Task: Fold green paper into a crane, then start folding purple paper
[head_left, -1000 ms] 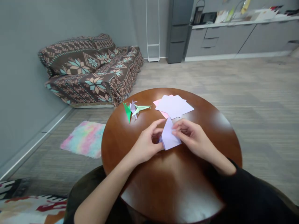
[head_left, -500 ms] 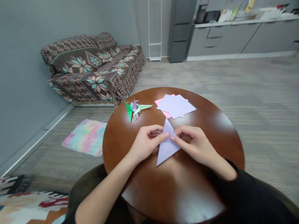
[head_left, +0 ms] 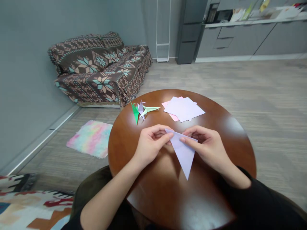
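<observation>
A folded lavender paper triangle (head_left: 184, 153) is held between my two hands over the near half of the round wooden table, one point hanging toward me. My left hand (head_left: 152, 142) pinches its upper left corner, thumb on the front face. On the upper right side, my right hand (head_left: 206, 145) grips the paper with its thumb across the front; its other fingers are partly hidden behind. Beyond my hands lies a stack of lavender paper sheets (head_left: 184, 109) with pink paper (head_left: 173, 117) under it. Folded paper cranes in green (head_left: 135, 114), lavender (head_left: 141, 109) and pale green (head_left: 150, 109) sit together at the far left.
The round brown table (head_left: 153, 198) stands before me. A sofa with a patterned cover (head_left: 103, 68) is at the back left, a pastel fluffy rug (head_left: 91, 139) on the floor left. A grey fridge (head_left: 189, 35) and kitchen cabinets (head_left: 240, 41) line the back.
The paper triangle has been turned in my hands: its narrow point faced away before, and now a point hangs toward me. The view has shifted slightly left.
</observation>
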`<state>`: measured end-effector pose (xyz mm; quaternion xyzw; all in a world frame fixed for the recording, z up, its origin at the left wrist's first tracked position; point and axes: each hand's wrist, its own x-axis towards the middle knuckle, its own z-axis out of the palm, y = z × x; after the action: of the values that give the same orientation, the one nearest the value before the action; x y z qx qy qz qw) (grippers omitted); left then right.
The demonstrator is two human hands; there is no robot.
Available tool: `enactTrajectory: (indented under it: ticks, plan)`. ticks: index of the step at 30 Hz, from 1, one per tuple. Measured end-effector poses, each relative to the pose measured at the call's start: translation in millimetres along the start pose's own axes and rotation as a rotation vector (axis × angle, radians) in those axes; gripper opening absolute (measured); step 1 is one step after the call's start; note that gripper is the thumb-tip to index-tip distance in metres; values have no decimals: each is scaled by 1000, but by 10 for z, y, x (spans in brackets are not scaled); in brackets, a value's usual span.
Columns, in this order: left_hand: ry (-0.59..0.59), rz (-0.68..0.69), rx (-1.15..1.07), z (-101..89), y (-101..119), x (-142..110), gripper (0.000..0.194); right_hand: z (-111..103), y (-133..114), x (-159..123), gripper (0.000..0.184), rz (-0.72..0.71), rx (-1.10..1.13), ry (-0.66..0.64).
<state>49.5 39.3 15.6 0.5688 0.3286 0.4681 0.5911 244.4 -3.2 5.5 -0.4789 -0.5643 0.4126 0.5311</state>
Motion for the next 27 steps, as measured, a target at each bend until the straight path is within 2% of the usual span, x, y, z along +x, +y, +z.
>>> enactTrajectory:
  ticks: [8, 16, 21, 24, 27]
  plan:
    - [49, 45, -3, 10, 5, -21, 16, -62, -10, 35, 22, 134, 36, 2]
    - [70, 53, 13, 22, 1, -28, 17, -75, 2, 52, 24, 149, 45, 23]
    - [154, 61, 64, 21, 11, -14, 23, -93, 0, 65, 23, 218, 118, -95]
    - [144, 27, 114, 6, 13, -4, 26, -103, 12, 79, 24, 260, 171, -25]
    - [51, -35, 185, -3, 11, -7, 21, -114, 8, 90, 25, 264, 179, 60]
